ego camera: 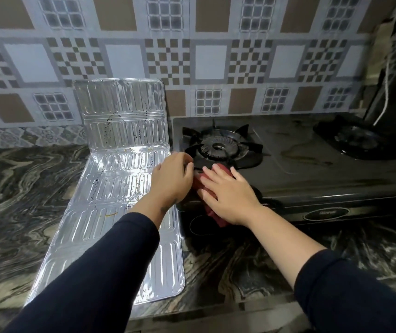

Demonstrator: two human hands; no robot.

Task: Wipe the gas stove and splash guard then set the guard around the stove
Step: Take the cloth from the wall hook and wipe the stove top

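Observation:
A black two-burner gas stove [307,169] stands on the marbled counter. Its left burner grate [218,146] is just beyond my hands. My right hand [228,195] lies flat on a red cloth [213,213], pressing it against the stove's front left corner. My left hand [171,180] is curled at the stove's left edge, its fingertips touching the cloth and the grate's near rim. A silver foil splash guard [120,179] lies unfolded to the left of the stove, one panel leaning up against the tiled wall and the others flat on the counter, with dark specks on it.
The right burner [358,140] sits at the far right of the stove. A dark upright object with a white cord [387,92] stands in the right corner. The marbled counter [24,193] stretches left of the guard. A patterned tiled wall [211,61] rises directly behind.

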